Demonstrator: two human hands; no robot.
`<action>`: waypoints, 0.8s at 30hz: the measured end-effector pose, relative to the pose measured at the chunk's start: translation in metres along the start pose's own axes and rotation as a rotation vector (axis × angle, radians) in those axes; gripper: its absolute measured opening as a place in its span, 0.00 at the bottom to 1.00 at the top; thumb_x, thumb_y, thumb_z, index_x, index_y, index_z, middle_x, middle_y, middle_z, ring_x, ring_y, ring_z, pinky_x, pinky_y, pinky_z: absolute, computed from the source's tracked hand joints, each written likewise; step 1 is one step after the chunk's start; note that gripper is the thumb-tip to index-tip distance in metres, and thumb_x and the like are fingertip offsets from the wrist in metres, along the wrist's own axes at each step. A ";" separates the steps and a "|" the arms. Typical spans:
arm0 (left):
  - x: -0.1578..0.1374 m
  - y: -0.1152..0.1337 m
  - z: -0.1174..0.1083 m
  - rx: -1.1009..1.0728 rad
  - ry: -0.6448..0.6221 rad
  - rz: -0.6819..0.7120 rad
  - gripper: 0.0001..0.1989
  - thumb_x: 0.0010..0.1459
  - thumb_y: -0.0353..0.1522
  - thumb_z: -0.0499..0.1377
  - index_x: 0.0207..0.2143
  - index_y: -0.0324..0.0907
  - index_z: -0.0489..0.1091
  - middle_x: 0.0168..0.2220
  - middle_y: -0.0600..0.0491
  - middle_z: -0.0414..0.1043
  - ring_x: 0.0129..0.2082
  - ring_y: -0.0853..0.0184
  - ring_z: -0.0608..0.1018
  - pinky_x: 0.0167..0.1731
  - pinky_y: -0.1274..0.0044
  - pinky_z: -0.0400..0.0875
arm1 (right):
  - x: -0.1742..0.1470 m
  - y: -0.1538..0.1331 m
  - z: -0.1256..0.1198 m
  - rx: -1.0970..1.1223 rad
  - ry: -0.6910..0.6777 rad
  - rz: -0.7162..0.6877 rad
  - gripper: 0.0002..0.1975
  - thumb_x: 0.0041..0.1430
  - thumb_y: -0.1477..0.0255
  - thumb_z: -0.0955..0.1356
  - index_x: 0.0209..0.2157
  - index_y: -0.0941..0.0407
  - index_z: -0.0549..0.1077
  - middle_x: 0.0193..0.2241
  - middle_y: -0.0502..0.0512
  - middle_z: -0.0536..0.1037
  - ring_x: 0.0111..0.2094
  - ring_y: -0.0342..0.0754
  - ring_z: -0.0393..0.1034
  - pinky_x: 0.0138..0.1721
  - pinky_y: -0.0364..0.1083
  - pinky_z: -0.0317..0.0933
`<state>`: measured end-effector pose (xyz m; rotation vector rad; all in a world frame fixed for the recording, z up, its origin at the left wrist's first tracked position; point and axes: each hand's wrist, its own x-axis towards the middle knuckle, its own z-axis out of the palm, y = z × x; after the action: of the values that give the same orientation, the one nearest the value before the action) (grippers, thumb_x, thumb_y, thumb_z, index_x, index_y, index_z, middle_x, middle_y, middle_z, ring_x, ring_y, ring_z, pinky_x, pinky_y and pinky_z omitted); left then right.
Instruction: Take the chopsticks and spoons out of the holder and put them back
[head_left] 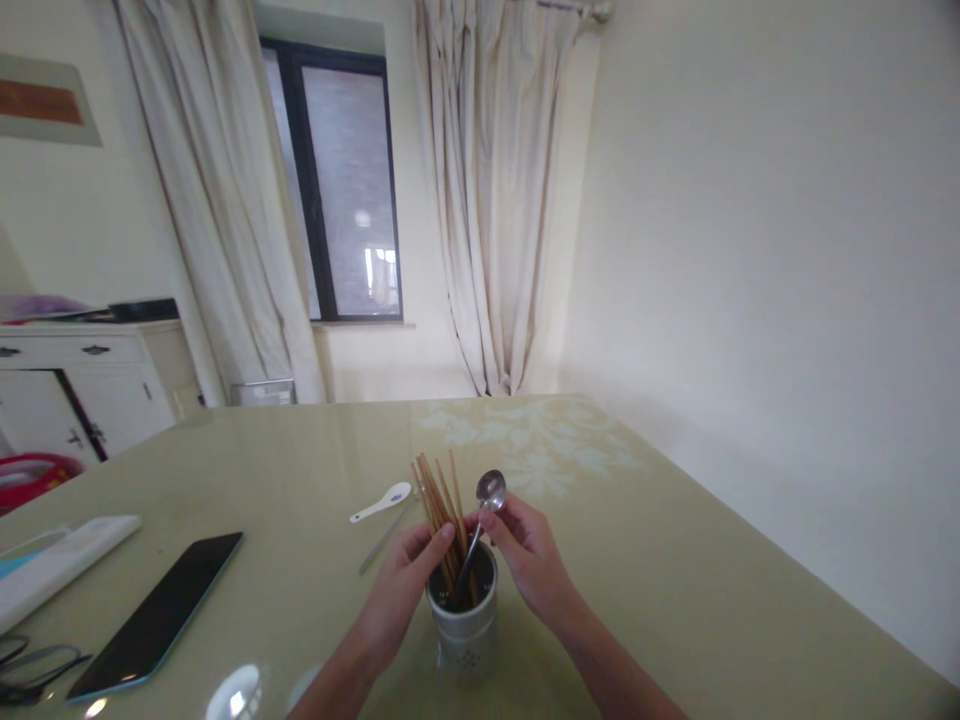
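A light grey utensil holder (466,640) stands upright on the table in front of me, with several wooden chopsticks (439,500) leaning in it. My left hand (416,570) is closed round the chopsticks just above the rim, thumb in front. Between the fingers of my right hand (529,550) is the neck of a metal spoon (491,490); its bowl points up and its handle goes down into the holder. Behind my left hand lie a white spoon (382,502) and a thin metal utensil (386,540), partly hidden by the chopsticks.
A dark tablet-like slab (161,615) lies on the left of the table (637,580), beside a white flat box (64,570) and black-framed glasses (37,670). A shiny round object (234,692) is at the near edge. A wall (787,300) runs along the right side.
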<state>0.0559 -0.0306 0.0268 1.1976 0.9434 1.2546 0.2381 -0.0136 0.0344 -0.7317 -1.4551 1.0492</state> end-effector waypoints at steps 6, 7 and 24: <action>-0.007 -0.001 0.004 0.016 -0.074 -0.062 0.27 0.53 0.53 0.71 0.45 0.42 0.85 0.43 0.47 0.86 0.43 0.57 0.84 0.49 0.69 0.77 | -0.001 -0.002 -0.003 -0.037 0.040 -0.023 0.17 0.66 0.55 0.73 0.35 0.55 0.79 0.30 0.52 0.78 0.32 0.49 0.73 0.36 0.46 0.70; -0.008 -0.002 0.005 0.010 -0.077 -0.077 0.27 0.52 0.53 0.72 0.45 0.42 0.85 0.42 0.46 0.86 0.43 0.57 0.84 0.48 0.69 0.76 | -0.001 -0.003 -0.003 -0.028 0.033 -0.018 0.17 0.66 0.55 0.73 0.34 0.55 0.79 0.29 0.51 0.77 0.31 0.48 0.72 0.34 0.45 0.69; -0.009 0.004 0.010 -0.007 -0.153 -0.015 0.26 0.56 0.50 0.71 0.49 0.42 0.82 0.49 0.46 0.85 0.50 0.54 0.84 0.54 0.67 0.76 | 0.000 -0.008 -0.010 -0.149 -0.062 -0.141 0.16 0.70 0.59 0.69 0.32 0.56 0.76 0.29 0.51 0.73 0.33 0.48 0.69 0.35 0.46 0.62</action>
<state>0.0640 -0.0416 0.0313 1.2597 0.8338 1.1364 0.2488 -0.0151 0.0414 -0.6958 -1.6275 0.8686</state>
